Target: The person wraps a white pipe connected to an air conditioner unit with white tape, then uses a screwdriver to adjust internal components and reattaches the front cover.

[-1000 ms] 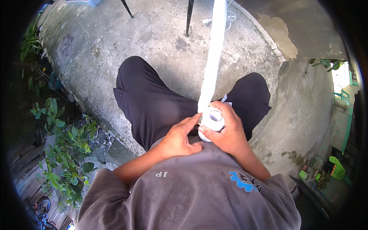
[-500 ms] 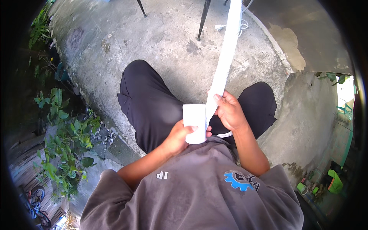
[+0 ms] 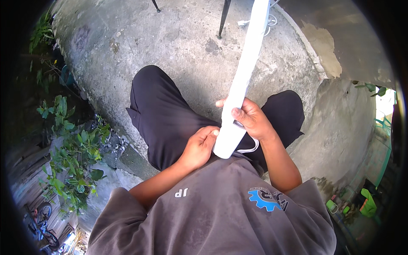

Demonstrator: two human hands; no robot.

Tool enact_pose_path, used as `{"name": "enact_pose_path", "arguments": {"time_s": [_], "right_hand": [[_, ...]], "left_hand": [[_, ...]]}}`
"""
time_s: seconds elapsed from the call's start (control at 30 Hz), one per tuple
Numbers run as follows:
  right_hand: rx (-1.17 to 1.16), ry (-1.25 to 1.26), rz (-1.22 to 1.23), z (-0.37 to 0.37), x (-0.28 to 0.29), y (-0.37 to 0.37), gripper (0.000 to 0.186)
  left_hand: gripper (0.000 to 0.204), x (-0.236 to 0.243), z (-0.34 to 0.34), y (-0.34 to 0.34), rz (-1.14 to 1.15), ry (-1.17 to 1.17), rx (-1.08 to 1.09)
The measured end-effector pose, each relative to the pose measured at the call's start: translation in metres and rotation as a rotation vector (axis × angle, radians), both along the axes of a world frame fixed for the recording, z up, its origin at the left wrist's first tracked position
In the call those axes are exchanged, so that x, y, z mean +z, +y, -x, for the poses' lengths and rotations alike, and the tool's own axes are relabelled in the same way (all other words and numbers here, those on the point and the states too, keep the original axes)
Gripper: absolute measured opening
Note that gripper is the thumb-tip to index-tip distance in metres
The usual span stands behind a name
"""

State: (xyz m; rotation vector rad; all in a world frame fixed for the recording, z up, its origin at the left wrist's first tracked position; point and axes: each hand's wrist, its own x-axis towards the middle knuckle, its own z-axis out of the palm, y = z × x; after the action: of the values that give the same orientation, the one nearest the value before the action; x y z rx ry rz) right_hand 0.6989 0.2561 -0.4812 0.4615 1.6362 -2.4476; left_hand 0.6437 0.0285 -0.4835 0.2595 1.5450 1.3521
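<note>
Head view: white roll lies right of left fingers.

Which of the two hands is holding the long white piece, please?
The right hand: its thumb lies over the piece, with a fingertip showing past the far edge. The left hand is lower, beside the roll.

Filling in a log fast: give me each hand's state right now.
Left hand: curled at the edge of the white roll; whether it grips cannot be told.
Right hand: closed, holding the long white piece.
</note>
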Motion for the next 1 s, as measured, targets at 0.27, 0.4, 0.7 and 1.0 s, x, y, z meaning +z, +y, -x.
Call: {"name": "enact_pose_path", "arguments": {"time_s": [0.27,0.4,0.7,1.0], "right_hand": [[-0.036,-0.146,0.04,-0.002,0.004,-0.011,0.032],[0.042,-0.088,0.026,-0.003,0.011,-0.006,0.031],[-0.059,-0.252,0.095,0.016,-0.013,-0.012,0.028],[-0.067,-0.371,0.156,0.008,-0.01,-0.007,0.035]], "left_hand": [[0.037,0.018,-0.001,-0.019,-0.036,0.061,-0.025],[0.056,0.013,0.002,-0.014,0.008,-0.139,-0.053],[0.13,0.026,0.0,-0.01,0.007,0.333,-0.188],[0.092,0.006,0.009,-0.029,-0.208,-0.573,0.337]]}}
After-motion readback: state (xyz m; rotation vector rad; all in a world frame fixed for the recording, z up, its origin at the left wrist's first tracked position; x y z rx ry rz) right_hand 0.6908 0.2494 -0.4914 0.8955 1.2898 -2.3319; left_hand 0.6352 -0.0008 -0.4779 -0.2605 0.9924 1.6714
